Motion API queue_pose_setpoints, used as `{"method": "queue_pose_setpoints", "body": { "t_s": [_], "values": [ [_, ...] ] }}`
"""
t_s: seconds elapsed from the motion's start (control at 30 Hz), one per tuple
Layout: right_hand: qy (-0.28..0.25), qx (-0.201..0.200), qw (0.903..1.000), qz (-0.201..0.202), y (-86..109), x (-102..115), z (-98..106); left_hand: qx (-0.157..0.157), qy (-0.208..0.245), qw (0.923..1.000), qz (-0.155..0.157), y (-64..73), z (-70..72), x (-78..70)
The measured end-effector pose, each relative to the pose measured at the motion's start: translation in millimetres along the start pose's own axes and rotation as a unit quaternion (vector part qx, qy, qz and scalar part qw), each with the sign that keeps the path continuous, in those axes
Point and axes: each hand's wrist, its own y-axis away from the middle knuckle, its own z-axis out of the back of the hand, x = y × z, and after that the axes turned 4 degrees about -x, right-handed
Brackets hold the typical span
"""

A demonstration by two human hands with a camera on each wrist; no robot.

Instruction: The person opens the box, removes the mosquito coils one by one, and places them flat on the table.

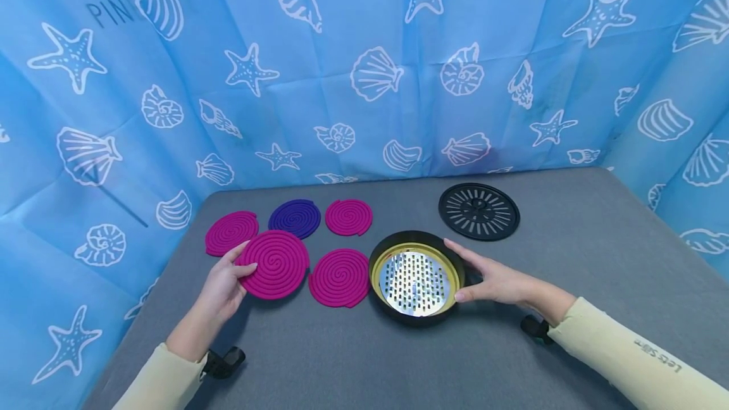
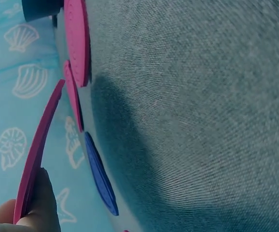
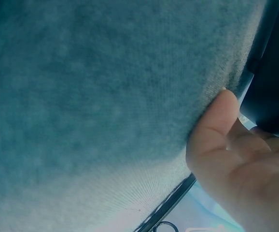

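Observation:
Raised above the table, a magenta spiral trivet (image 1: pixel 274 265) is pinched at its left edge by my left hand (image 1: pixel 225 278). The left wrist view shows the same trivet (image 2: pixel 38 150) edge-on, with thumb and fingers on its two faces. My right hand (image 1: pixel 494 280) holds the right side of a black round bowl (image 1: pixel 393 316), its thumb in front and fingers behind. A yellow-rimmed metal grater plate (image 1: pixel 414 283) sits inside the bowl. In the right wrist view, the bowl (image 3: pixel 274 87) is dark and partly hides the fingers.
Magenta spiral trivets lie at the left (image 1: pixel 231 233), back (image 1: pixel 349 217) and middle (image 1: pixel 340 278) of the grey table (image 1: pixel 319 359). A blue-purple spiral trivet (image 1: pixel 295 218) lies among them. A black slotted disc (image 1: pixel 479 211) lies behind the bowl. A blue shell-patterned curtain (image 1: pixel 342 100) borders the table.

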Motion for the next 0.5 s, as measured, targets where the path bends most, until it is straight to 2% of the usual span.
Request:
{"method": "queue_pose_setpoints", "body": {
  "t_s": [0.5],
  "values": [
    [-0.006,-0.002,0.9999,-0.011,1.4,0.2,0.7,-0.033,-0.022,0.999,0.018,-8.2,-0.4,8.4]
  ]
}}
